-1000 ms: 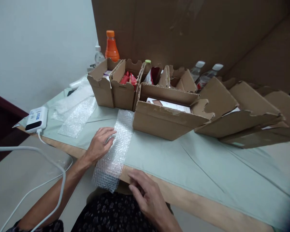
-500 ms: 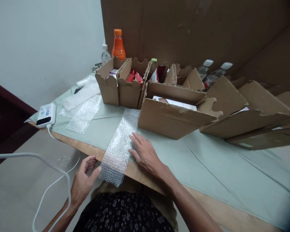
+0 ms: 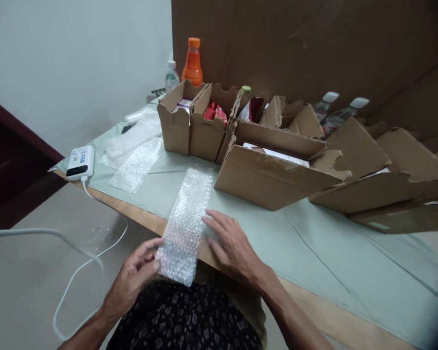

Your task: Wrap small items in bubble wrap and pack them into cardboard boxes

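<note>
A long strip of bubble wrap (image 3: 189, 218) lies across the table edge, its near end hanging over toward my lap. My left hand (image 3: 135, 274) pinches that hanging end between thumb and fingers. My right hand (image 3: 233, 245) rests flat beside the strip's right edge, fingers stretched out on the pale green table cover (image 3: 314, 253). Just beyond the strip stands an open cardboard box (image 3: 277, 170) with a white flat item inside.
Several open cardboard boxes (image 3: 193, 121) stand in a row at the back, with flattened ones (image 3: 387, 170) to the right. An orange bottle (image 3: 192, 63) and clear bottles stand behind. More bubble wrap pieces (image 3: 136, 163) and a white power bank (image 3: 80, 163) with cable lie left.
My left hand left the top of the strip and took its hanging end. My right hand came up from my lap and settled flat beside the strip.
</note>
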`<state>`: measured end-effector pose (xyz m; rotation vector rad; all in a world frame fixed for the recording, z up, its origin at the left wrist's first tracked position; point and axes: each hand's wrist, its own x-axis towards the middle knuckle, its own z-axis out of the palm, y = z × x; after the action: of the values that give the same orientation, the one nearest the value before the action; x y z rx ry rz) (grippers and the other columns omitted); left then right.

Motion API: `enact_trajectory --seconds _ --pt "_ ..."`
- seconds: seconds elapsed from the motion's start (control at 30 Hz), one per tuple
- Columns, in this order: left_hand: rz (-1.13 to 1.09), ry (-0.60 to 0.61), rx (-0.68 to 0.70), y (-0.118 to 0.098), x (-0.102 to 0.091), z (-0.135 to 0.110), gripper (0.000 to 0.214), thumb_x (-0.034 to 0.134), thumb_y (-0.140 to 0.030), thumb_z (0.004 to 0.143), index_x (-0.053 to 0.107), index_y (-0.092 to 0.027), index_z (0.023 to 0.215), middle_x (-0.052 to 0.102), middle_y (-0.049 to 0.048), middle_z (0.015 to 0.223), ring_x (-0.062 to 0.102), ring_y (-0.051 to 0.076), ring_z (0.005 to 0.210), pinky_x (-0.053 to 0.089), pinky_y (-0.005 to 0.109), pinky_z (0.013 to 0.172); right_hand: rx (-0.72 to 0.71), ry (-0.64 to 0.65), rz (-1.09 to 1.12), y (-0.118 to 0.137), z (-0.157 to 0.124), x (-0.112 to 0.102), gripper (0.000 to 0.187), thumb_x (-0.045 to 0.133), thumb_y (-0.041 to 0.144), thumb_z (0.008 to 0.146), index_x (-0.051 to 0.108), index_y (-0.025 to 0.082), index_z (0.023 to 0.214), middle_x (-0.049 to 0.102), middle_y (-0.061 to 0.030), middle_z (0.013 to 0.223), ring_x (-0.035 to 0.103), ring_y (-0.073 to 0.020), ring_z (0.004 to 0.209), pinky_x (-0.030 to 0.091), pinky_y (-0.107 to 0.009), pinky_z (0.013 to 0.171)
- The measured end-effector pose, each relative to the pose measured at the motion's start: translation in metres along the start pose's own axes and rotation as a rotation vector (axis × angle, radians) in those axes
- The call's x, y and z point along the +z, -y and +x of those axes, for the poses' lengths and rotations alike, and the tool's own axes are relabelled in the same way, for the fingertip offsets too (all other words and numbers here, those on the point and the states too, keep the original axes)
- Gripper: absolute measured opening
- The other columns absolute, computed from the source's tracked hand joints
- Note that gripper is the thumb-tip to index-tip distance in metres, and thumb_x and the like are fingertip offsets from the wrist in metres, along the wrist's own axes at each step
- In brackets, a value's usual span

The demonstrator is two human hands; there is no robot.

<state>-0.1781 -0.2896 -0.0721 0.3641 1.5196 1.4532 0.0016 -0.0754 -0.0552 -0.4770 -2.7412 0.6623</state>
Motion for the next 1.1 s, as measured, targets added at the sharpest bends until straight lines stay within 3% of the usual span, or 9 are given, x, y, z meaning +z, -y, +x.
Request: enact_trajectory --seconds 0.17,0.33,0.43,0.53,0.63,0.7,0.9,1.0,1.1 --pt "-0.202 0.132 -0.094 -0.024 0.005 0.006 0.043 0.083 -0.042 0.066 0.079 -0.019 0.101 0.076 0.0113 0.083 0.07 0.026 0.075 0.055 0.038 0.072 -0.071 0.054 0.099 0.028 -0.038 0.007 0.084 0.065 0.016 0.086 0.027 0.026 0.16 0.045 -0.0122 0.159 0.042 -0.0314 0.143 0.041 -0.055 0.113" --pt "-0.179 0.142 0.056 -0.039 0.014 0.021 0.056 0.078 -0.038 0.071 0.069 -0.017 0.122 0.077 0.0128 0.092 0.071 0.025 0.076 0.053 0.034 0.066 0.063 -0.174 0.226 0.033 -0.004 0.026 0.064 0.054 0.012 0.093 0.039 0.029 0.153 0.074 -0.0068 0.115 0.065 -0.0255 0.104 0.051 -0.046 0.095" --pt "0.065 -0.022 0.266 -0.036 0.018 0.025 0.066 0.072 -0.034 0.082 0.051 -0.023 0.144 0.075 0.01 0.106 0.073 0.025 0.086 0.056 0.036 0.075 0.202 -0.233 0.178 0.023 0.022 0.027 0.054 0.053 0.014 0.092 0.051 0.024 0.146 0.075 -0.0081 0.106 0.066 -0.0264 0.096 0.051 -0.045 0.09" --pt "0.496 -0.172 0.631 -0.027 0.022 0.03 0.049 0.067 -0.023 0.088 0.059 -0.025 0.136 0.072 0.0084 0.118 0.069 0.026 0.107 0.054 0.041 0.095 0.236 -0.207 0.072 0.013 0.036 0.028 0.053 0.056 0.016 0.09 0.054 0.019 0.142 0.075 -0.0096 0.101 0.065 -0.0272 0.092 0.049 -0.044 0.088" --pt "0.845 -0.101 0.925 -0.02 0.027 0.043 0.035 0.061 -0.013 0.089 0.067 -0.024 0.122 0.069 0.0084 0.125 0.062 0.027 0.119 0.049 0.046 0.104 0.232 -0.207 -0.045 0.006 0.038 0.034 0.054 0.056 0.015 0.089 0.052 0.015 0.143 0.073 -0.0085 0.09 0.064 -0.0258 0.084 0.048 -0.042 0.084" --pt "0.952 -0.04 0.999 -0.017 0.029 0.054 0.033 0.058 -0.009 0.09 0.067 -0.022 0.12 0.07 0.0085 0.122 0.06 0.026 0.118 0.05 0.046 0.103 0.21 -0.233 -0.104 0.003 0.036 0.037 0.054 0.056 0.016 0.091 0.049 0.014 0.145 0.072 -0.0078 0.088 0.063 -0.0251 0.081 0.048 -0.041 0.082" --pt "1.035 0.017 1.021 -0.01 0.027 0.069 0.032 0.059 -0.006 0.092 0.063 -0.02 0.12 0.068 0.0089 0.116 0.059 0.025 0.113 0.053 0.044 0.099 0.128 -0.409 -0.124 0.005 0.015 0.024 0.055 0.059 0.026 0.096 0.042 0.017 0.147 0.07 -0.0149 0.12 0.064 -0.0289 0.105 0.048 -0.044 0.087" --pt "1.07 0.027 1.027 -0.009 0.027 0.07 0.034 0.059 -0.005 0.09 0.063 -0.019 0.121 0.065 0.0103 0.117 0.058 0.026 0.115 0.052 0.045 0.099 0.01 -0.242 -0.118 0.01 0.008 0.017 0.046 0.062 0.026 0.092 0.054 0.018 0.136 0.062 -0.017 0.138 0.057 -0.0319 0.123 0.046 -0.048 0.096" --pt "1.103 -0.015 1.025 -0.011 0.028 0.072 0.033 0.059 -0.004 0.09 0.063 -0.017 0.12 0.063 0.0122 0.117 0.057 0.027 0.114 0.052 0.047 0.098 -0.078 -0.12 -0.139 0.011 0.011 0.018 0.027 0.057 0.018 0.094 0.064 0.018 0.12 0.065 -0.0151 0.137 0.055 -0.032 0.128 0.044 -0.049 0.099"
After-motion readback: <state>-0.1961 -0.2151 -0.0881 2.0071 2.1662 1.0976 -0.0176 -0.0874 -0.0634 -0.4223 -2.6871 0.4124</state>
